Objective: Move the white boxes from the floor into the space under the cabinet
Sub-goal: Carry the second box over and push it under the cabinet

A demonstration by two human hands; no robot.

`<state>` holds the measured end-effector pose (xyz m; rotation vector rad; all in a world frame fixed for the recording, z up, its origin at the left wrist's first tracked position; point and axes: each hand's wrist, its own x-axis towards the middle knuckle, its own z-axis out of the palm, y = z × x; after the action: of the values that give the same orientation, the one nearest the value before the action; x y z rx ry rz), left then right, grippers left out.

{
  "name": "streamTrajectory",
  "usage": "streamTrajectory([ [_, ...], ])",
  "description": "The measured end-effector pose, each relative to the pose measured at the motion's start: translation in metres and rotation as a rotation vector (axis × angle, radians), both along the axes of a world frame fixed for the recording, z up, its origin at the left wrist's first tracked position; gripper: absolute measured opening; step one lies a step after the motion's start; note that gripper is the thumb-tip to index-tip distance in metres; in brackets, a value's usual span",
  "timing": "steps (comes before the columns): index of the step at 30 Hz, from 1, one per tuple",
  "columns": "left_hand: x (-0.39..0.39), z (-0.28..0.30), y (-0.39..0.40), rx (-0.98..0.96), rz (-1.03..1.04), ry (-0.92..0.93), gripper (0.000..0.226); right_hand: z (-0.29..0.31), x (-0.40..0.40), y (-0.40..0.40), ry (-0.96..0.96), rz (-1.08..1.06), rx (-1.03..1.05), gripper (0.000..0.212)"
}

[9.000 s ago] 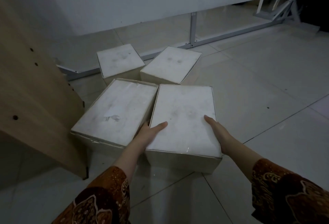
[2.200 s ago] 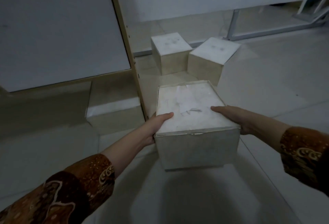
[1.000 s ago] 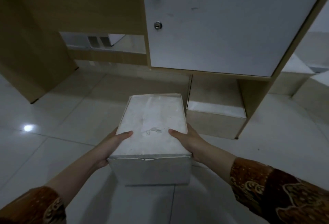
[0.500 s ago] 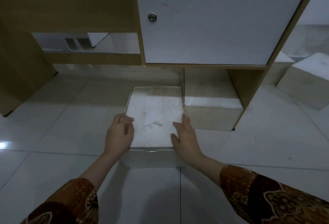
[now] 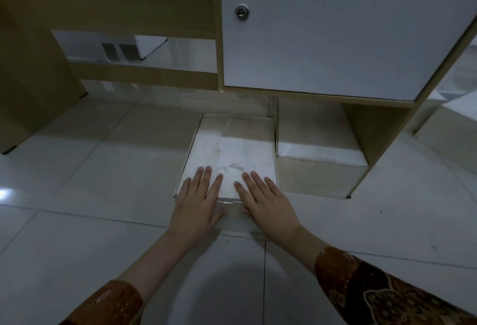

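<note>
A: What was the biggest thing in the view?

B: The cabinet [image 5: 335, 35]. It had a pale door with a small round lock [image 5: 241, 11], and wooden side panels. Below it was the tiled floor [image 5: 77, 195].

A: And where were the white boxes?

B: One white box [image 5: 318, 154] stood already in the space under the cabinet, against the right side panel. The second white box [image 5: 229, 154] stood on the floor just beside it, on its left. Its far end lay in the shadow below the cabinet, while its near end stuck out toward the person.

A: What did the hands do?

B: Both lay flat at the near end of the second box, fingers spread and straight, with nothing pinched. The left hand [image 5: 198, 205] covered the near left corner. The right hand [image 5: 265, 203] was beside it, and the two did not touch. The patterned brown sleeves [image 5: 387, 291] reached to the forearms.
</note>
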<state>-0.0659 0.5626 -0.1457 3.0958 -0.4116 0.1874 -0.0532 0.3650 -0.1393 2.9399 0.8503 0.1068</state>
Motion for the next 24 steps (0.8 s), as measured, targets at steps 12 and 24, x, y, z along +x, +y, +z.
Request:
streamTrajectory([
  [12,0.110,0.009,-0.002,0.025,-0.068,0.004,0.073,0.002,0.088,0.008,-0.076,-0.083,-0.042,0.065],
  [24,0.137,0.008,-0.007,0.034,-0.053,-0.057,0.077,-0.002,0.113,0.001,-0.093,-0.068,-0.049,0.064],
])
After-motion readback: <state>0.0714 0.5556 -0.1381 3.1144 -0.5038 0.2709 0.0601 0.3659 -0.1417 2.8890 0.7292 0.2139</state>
